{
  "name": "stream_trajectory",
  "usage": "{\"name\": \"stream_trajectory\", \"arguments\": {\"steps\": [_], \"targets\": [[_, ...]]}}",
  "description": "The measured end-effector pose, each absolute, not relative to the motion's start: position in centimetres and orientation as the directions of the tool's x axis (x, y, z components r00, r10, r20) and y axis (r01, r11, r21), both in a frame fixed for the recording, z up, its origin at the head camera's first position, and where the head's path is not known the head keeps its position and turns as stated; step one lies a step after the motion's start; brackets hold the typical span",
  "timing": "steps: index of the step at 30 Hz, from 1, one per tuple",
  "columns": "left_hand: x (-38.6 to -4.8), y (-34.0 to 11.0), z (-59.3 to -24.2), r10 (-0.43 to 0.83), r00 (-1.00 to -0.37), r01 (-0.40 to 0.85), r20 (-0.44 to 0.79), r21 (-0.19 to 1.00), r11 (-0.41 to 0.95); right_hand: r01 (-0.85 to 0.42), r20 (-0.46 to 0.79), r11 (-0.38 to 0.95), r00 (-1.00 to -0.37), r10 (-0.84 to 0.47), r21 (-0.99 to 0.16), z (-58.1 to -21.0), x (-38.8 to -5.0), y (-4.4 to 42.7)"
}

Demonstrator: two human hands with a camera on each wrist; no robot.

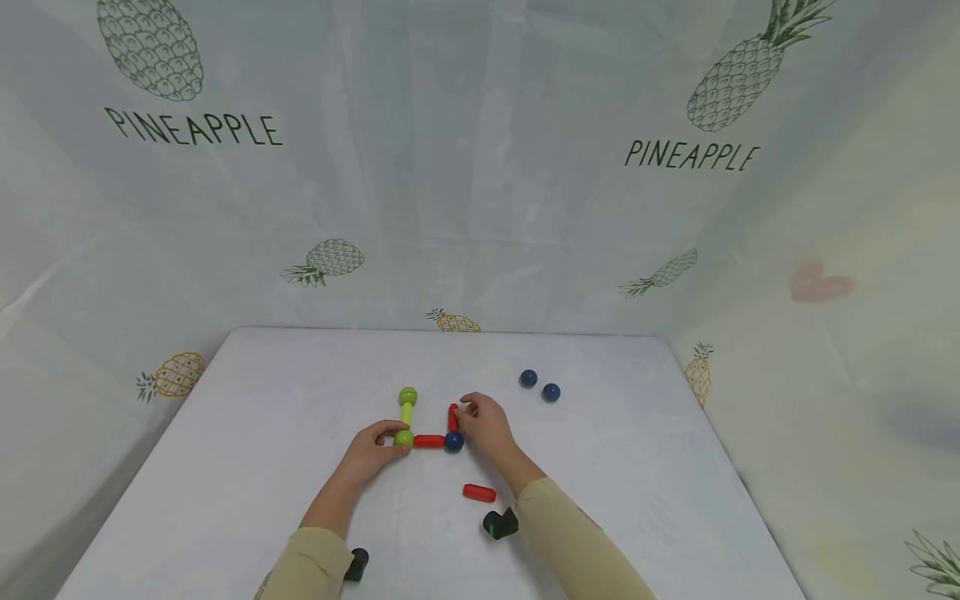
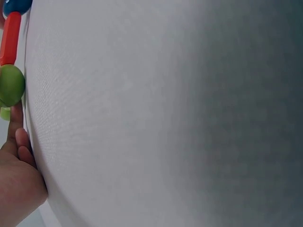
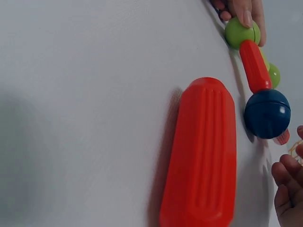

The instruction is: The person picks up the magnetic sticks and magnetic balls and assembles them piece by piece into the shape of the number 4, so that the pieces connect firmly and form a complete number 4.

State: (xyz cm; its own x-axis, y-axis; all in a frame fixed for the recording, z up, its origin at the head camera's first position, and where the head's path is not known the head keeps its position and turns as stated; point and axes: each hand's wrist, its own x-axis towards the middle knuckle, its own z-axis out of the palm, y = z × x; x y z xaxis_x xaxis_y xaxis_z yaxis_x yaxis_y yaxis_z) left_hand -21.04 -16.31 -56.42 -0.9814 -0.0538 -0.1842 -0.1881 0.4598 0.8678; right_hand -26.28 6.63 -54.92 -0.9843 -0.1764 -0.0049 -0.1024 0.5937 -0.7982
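Note:
My left hand (image 1: 371, 452) pinches a green ball (image 1: 404, 439) between thumb and fingers. A yellow-green rod (image 1: 407, 414) runs from that ball to a second green ball (image 1: 408, 396) farther back. From the held ball a red rod (image 1: 430, 441) leads right to a dark blue ball (image 1: 453, 442). Another red rod (image 1: 453, 418) extends back from the blue ball, mostly hidden behind it in the right wrist view. Beside this rod is my right hand (image 1: 486, 427); its loosely bent fingers (image 3: 283, 176) look apart from the rod in the right wrist view.
A loose red rod (image 1: 479, 493) lies nearer the front, large in the right wrist view. Two blue balls (image 1: 528, 378) sit at the back right of the white table (image 1: 300, 375). Dark wrist devices (image 1: 501, 523) show by both sleeves. A pineapple-print cloth (image 1: 480, 183) hangs behind.

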Motion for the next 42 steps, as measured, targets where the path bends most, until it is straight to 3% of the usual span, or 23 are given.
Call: {"name": "stream_trajectory", "arguments": {"steps": [12,23,42], "targets": [[-20.8,-16.3,-56.2,-0.053,-0.982,-0.186,-0.182,0.874,0.448,-0.17,0.107,0.63,-0.985,-0.138,-0.758,-54.1,-25.6,9.0],[-20.6,-16.4,-55.8,-0.054,-0.983,-0.182,-0.177,0.872,0.455,-0.154,0.178,0.654,-0.984,-0.031,-0.741,-54.2,-26.0,11.6],[-20.5,-16.1,-55.5,-0.039,-0.985,-0.167,-0.168,0.871,0.463,-0.183,0.299,0.707,-0.953,0.042,-0.683,-54.2,-26.4,15.8]]}}
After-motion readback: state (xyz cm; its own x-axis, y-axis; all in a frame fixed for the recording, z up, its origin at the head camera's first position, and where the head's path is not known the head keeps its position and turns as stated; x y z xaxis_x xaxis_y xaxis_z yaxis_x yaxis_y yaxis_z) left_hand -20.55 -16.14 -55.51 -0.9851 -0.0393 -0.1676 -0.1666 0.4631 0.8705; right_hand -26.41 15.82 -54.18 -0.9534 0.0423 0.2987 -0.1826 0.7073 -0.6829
